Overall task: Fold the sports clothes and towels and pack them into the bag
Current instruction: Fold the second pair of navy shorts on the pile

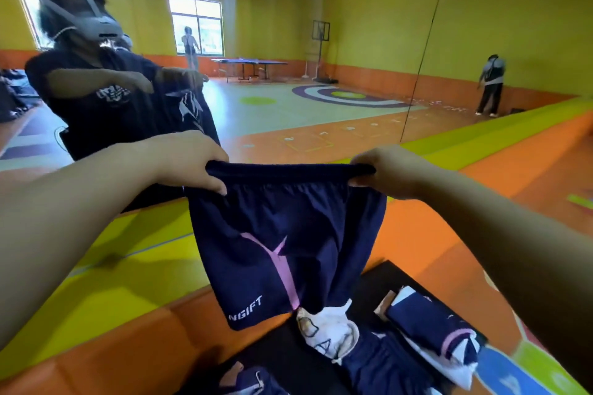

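In the head view, the left hand [189, 163] and the right hand [382, 170] each pinch one end of the elastic waistband of a pair of navy blue sports shorts with a pink Y-shaped stripe and white lettering [282, 244], both hands closed on the fabric and stretching the band taut at the centre of the frame. The shorts hang free in the air, their lower hem dangling just above a black mat [382, 276] at 5 o'clock. To fold them well, I judge the legs should first be shaken flat so the crumpled right leg falls straight, then brought together leg over leg before lowering onto the mat, keeping the waistband level. On the mat lie a crumpled white cloth with printed letters [330, 333], a folded navy and white garment with a pink stripe [439, 330] at 4 o'clock, and more navy fabric [250, 382] at 6 o'clock; no bag is clearly visible. The mat sits on orange and yellow-green padded flooring [128, 266]. At 10 o'clock a mirror reflects the person wearing a headset [96, 22], and the yellow-walled hall holds a blue table-tennis table [250, 62] at 12 o'clock.
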`<state>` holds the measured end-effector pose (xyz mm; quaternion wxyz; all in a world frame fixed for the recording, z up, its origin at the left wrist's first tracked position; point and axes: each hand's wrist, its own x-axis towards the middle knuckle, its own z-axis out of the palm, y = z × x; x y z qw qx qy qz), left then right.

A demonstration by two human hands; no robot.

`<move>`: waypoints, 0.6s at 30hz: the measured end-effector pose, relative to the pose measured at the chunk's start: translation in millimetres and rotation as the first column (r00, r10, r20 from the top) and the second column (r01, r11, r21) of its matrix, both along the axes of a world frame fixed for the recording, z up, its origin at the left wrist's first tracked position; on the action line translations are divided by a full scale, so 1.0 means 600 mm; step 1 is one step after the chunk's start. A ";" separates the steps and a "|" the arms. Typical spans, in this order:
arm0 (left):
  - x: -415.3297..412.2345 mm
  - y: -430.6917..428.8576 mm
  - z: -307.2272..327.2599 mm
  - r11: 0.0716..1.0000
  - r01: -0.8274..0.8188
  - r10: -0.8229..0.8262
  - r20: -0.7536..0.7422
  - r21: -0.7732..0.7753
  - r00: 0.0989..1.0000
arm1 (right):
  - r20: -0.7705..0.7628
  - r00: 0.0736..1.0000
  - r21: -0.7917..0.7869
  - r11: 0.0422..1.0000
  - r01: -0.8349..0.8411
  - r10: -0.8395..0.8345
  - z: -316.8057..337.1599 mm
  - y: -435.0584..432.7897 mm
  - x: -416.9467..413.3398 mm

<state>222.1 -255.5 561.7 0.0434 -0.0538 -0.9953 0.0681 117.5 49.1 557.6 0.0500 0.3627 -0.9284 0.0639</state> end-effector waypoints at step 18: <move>-0.010 0.016 -0.066 0.858 -0.182 0.201 -0.012 -0.480 0.980 | 0.132 0.947 -0.119 0.953 -0.277 0.292 -0.012 -0.014 0.041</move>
